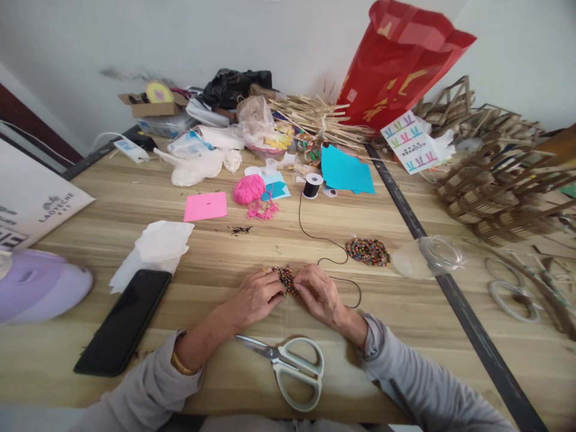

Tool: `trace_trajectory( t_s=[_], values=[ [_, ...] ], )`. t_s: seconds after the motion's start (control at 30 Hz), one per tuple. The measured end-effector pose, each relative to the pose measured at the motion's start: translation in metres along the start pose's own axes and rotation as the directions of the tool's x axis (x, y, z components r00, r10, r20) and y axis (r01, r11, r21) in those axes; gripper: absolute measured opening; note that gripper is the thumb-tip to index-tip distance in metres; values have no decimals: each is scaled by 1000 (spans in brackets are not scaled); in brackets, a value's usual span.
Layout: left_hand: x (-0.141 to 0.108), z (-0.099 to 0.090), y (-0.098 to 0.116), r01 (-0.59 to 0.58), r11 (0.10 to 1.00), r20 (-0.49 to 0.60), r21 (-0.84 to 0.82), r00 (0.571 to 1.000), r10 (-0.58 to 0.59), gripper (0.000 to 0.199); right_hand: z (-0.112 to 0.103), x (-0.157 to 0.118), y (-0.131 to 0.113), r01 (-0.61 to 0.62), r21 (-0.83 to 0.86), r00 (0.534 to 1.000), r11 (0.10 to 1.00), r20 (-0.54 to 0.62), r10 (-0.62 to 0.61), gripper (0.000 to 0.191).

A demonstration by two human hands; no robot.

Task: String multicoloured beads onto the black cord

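Between my two hands lies a bunch of small multicoloured bead strings [285, 277] on the wooden table. My left hand [260, 295] is closed on its left side, fingers bent over the beads. From the right, my right hand [320, 294] pinches at the bunch with thumb and forefinger. A thin black cord [333, 261] runs from a spool [312, 186] and curls beside my right hand. A second pile of bead strings [368, 252] rests to the right. White-handled scissors [292, 369] lie just below my hands, blades pointing left.
On the left are a black phone [123, 324], white paper [157, 243] and a purple object [42, 285]. Pink yarn [249, 189], pink card [206, 206] and blue card [346, 171] lie further back. Woven baskets [499, 192] and a red bag [400, 66] stand at the right.
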State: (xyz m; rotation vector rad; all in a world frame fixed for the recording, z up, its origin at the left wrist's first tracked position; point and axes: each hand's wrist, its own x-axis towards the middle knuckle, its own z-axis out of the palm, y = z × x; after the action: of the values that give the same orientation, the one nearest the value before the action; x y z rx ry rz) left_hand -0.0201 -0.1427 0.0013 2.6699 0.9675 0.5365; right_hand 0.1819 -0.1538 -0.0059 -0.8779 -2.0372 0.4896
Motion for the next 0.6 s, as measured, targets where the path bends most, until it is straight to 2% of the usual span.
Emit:
trace_trajectory(
  t_s=[0.6],
  values=[
    [1,2,0,-53,998,-50,36,997,55,14,4,-2,6,44,0,999,999,-14,-44,8]
  ],
)
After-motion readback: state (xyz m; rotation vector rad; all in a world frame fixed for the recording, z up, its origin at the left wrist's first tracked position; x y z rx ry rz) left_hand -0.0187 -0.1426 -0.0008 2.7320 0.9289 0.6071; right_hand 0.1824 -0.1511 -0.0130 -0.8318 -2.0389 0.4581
